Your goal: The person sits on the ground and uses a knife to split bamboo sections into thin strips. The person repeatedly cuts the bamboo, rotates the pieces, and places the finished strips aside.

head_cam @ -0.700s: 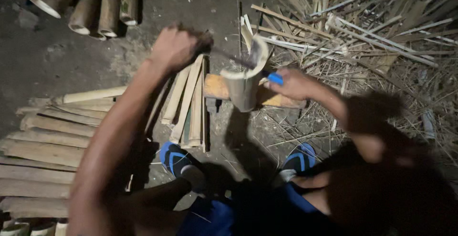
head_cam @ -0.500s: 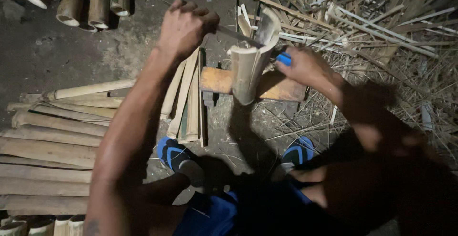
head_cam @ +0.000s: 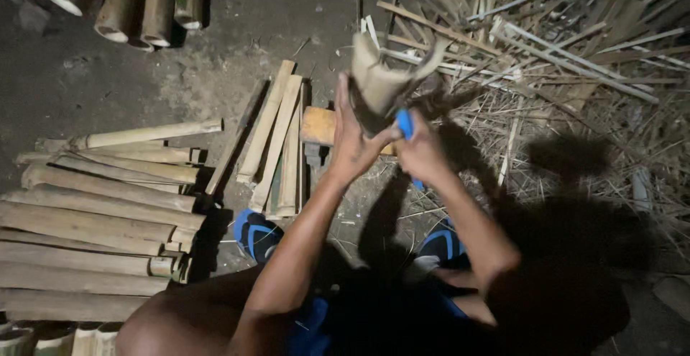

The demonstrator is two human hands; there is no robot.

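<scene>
Head view: left hand (head_cam: 353, 140) and right hand (head_cam: 419, 151) clasp the split tan bamboo section (head_cam: 381, 83), raised above the wooden block (head_cam: 320, 126), steadying it.

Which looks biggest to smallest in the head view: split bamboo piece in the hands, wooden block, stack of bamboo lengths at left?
1. stack of bamboo lengths
2. split bamboo piece, held by left hand and right hand
3. wooden block, partly hidden, so unsure against the piece, which is nearer the camera
</scene>
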